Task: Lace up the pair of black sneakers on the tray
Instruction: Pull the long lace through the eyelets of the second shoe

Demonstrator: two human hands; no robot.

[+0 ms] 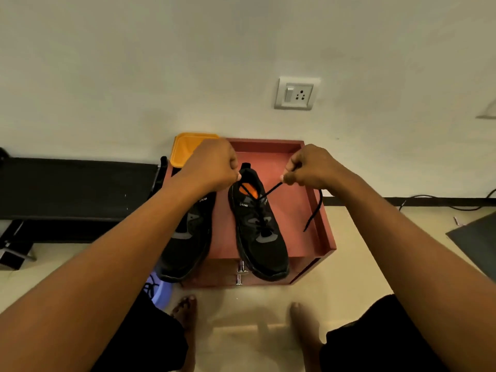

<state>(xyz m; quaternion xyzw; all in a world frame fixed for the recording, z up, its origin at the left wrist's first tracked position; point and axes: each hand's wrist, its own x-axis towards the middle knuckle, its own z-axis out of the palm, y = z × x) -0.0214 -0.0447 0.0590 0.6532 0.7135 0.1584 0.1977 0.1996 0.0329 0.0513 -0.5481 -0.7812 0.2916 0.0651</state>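
Two black sneakers lie on a reddish tray [300, 210] atop a small cabinet. The right sneaker [261, 237] has an orange insole and a black lace [271, 190] threaded through its eyelets. My left hand [212, 165] pinches one end of the lace above the shoe's collar. My right hand [311, 167] pinches the other strand, pulled taut; its loose tail [314, 213] hangs down over the tray's right side. The left sneaker [188, 237] lies partly under my left forearm.
An orange lid [185, 149] leans at the tray's back left against the wall. A black bench [75, 189] stands to the left. A wall socket [296, 93] is above. Cabinet handles [240, 272] face me. My bare feet [188, 310] stand on the tiled floor.
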